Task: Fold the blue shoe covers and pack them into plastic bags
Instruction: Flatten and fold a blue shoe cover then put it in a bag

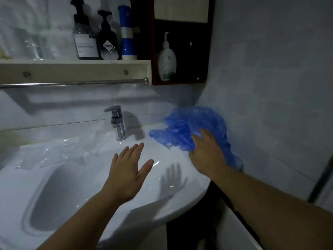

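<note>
Since the shoe covers [189, 121], heaped at 3 o'clock from the tap [118, 123], look light, limp and slippery, pinch 1 edge; right hand [207, 152] lies on them, grip unclear, left hand [126, 172] spread.

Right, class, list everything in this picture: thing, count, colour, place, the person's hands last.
washbasin: one, white, centre
shoe covers: one crumpled pile, blue, washbasin's right back corner
plastic bags: count unclear, clear, washbasin's left rim
tap: one, chrome, behind the bowl
pump bottles: two, dark, shelf
tall bottle: one, blue and white, shelf
soap dispenser: one, white, cabinet niche
towel rail: one, metal, under shelf
left hand: open, above the washbasin
right hand: on the shoe covers, fingers partly hidden
</note>
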The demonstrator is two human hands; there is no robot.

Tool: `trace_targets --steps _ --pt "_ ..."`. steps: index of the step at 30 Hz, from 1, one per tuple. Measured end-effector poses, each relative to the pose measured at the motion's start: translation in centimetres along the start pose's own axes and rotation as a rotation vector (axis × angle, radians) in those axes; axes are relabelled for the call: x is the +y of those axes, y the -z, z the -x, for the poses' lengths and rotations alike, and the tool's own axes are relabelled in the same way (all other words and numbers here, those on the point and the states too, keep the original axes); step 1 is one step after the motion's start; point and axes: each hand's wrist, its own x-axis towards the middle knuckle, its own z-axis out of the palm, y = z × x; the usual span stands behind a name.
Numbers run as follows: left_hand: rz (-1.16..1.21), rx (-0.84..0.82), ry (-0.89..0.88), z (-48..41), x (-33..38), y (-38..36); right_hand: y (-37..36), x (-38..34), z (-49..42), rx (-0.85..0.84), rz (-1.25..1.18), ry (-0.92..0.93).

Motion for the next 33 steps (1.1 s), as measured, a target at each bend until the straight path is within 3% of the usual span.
trace_targets --steps 5,9,14,17,22,26,30,33 --pt "0.059 0.010 0.011 -0.1 -1.4 0.4 0.1 0.3 -3.0 -0.164 0.065 -0.157" --pt "0.176 0.044 0.042 0.7 -2.0 1.5 0.3 -0.6 -3.2 -0.085 0.070 -0.182" --pt "0.240 0.082 0.029 2.1 -2.0 2.4 -0.5 -0.7 -3.9 -0.257 0.181 -0.208" --pt "0.247 0.091 0.031 3.0 -2.2 3.0 -0.1 -0.8 -3.7 -0.207 0.203 -0.247" --pt "0.372 0.080 0.128 3.5 -2.0 3.6 1.7 -4.4 -1.0 0.057 0.202 -0.009" --pt "0.784 -0.006 0.304 3.9 -1.0 4.4 2.9 -10.9 4.5 0.034 0.102 0.164" --pt "1.203 -0.157 0.522 5.1 -1.1 5.1 2.1 -15.6 11.8 0.123 0.137 0.430" --pt "1.278 -0.184 0.668 6.3 -1.5 4.7 0.4 -17.6 15.9 0.109 0.054 0.565"
